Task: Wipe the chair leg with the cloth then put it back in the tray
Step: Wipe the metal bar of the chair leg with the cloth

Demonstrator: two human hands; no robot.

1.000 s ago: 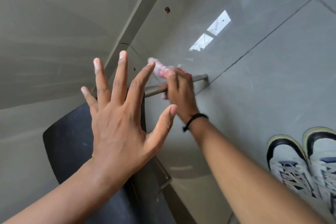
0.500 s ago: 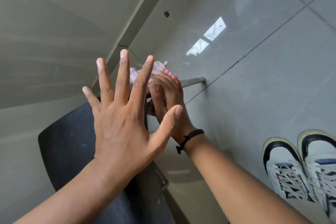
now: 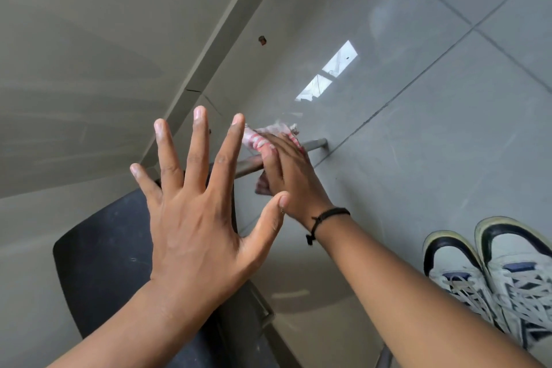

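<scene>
Cloth pressed on the chair leg

The right hand wraps the pink-and-white cloth around the grey chair leg, fingers clamped on it. The left hand hovers over the dark seat, fingers spread apart.

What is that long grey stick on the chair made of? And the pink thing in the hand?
The chair leg looks like metal: a thin grey tube, smooth with a dull shine. The cloth looks like soft woven fabric, pink and white, because it crumples and folds under the right hand. I can't tell which metal or fabric.
</scene>
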